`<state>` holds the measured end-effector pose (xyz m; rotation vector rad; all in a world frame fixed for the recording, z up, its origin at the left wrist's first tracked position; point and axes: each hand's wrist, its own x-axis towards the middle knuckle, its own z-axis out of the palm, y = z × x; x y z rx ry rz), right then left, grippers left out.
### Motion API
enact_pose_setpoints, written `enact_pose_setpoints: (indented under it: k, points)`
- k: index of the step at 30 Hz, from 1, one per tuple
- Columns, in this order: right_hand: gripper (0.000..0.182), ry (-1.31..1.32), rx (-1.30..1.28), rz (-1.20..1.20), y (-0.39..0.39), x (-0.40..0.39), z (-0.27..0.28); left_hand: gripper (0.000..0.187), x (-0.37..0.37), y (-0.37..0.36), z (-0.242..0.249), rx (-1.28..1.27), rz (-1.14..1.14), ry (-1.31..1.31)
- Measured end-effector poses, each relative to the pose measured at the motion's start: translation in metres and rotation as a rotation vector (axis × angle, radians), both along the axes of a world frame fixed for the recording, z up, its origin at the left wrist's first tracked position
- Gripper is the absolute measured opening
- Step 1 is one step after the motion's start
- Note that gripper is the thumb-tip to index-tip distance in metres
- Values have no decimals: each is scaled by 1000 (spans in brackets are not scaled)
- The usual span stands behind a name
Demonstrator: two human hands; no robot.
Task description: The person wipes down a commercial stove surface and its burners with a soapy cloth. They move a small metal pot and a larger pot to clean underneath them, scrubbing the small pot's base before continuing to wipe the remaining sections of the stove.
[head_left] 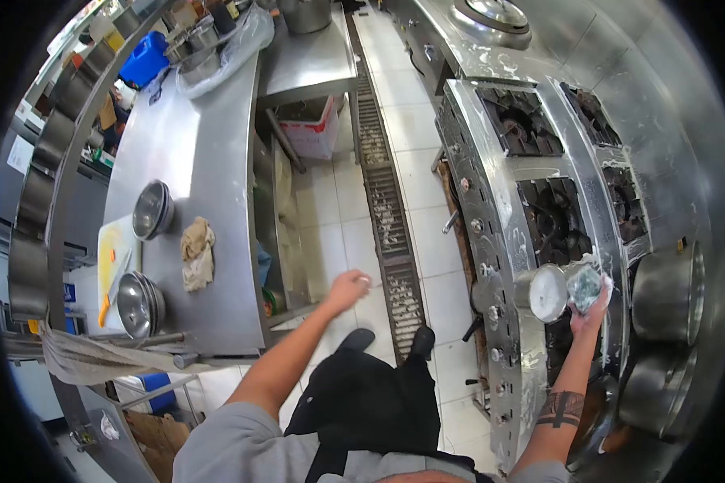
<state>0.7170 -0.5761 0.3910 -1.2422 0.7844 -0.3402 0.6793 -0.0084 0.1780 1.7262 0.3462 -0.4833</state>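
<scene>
My right hand (594,304) is closed around a soapy greenish scouring pad (584,283), above the stovetop. White foam covers the pad and part of the fingers. Just left of the pad, a round metal bowl (548,292) holds white suds; it stands on the stove's front ledge. Streaks of foam run over the steel stove (503,189) around its black burner grates (553,216). Over the floor, away from the stove, my left hand (350,290) hangs with its fingers curled in. A little white shows at its fingertips, and I see nothing held in it.
Large steel pots (667,294) stand right of the stove, and a lidded pot (491,20) at its far end. A floor drain grate (388,217) runs between stove and steel counter (193,153). Stacked bowls (141,304), a cloth (197,253) and a cutting board (109,266) lie on the counter.
</scene>
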Motion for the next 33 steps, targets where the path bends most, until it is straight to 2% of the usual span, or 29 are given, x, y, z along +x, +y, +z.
enact_pose_setpoints:
  k: [2,4,5,6,7,8,9,10,11,13,14,16,17,19,20,22,24,26,27,29,31,33]
  points:
    - [41,-189,122,208,5,23,13,19,-3,23,25,84,44,-98]
    - [52,-190,66,536,36,55,33,20,-5,47,28,172,109,-151]
    - [63,-151,-170,687,40,74,28,20,-5,46,52,279,118,-153]
    - [66,-123,-484,823,67,86,38,19,-9,55,26,428,100,-195]
    - [66,-137,-763,939,84,98,37,19,-17,53,8,429,154,-260]
    - [62,-80,-964,1061,90,118,23,20,-19,26,46,185,265,-115]
    - [54,21,-1144,1179,106,132,17,21,-25,11,34,44,361,-92]
    - [47,-183,-1397,1202,108,151,-19,20,-33,-11,30,-6,462,-49]
    - [41,-208,-1464,1261,121,160,-39,20,-46,-30,14,-33,463,-47]
    - [38,64,-1579,1501,149,174,-73,20,-80,-67,-18,-93,455,-15]
    - [38,81,-1585,1522,156,175,-98,21,-93,-83,-25,-61,400,65]
    - [31,233,-1865,1677,160,165,-156,22,-114,-104,-19,-113,311,100]
    - [31,254,-1870,1701,160,156,-177,24,-122,-105,-19,-96,249,96]
    - [34,490,-2103,2005,157,133,-213,25,-139,-102,-29,-72,243,77]
    - [34,495,-2113,2045,157,119,-223,25,-148,-97,-32,-19,238,33]
    - [34,626,-2175,1850,162,88,-238,28,-166,-84,-37,45,260,57]
    - [31,611,-2191,1832,150,81,-264,24,-184,-74,-44,-12,388,53]
    - [28,466,-2164,1723,141,82,-270,22,-194,-60,-36,96,377,9]
    - [21,350,-2180,1744,140,86,-268,23,-194,-49,-26,146,352,-26]
    - [19,293,-2191,1738,136,87,-275,26,-186,-21,-1,352,262,-168]
    - [16,215,-2208,1670,138,79,-280,26,-173,22,28,734,10,-270]
    - [16,166,-2241,1699,135,77,-279,32,-156,67,47,956,-132,-426]
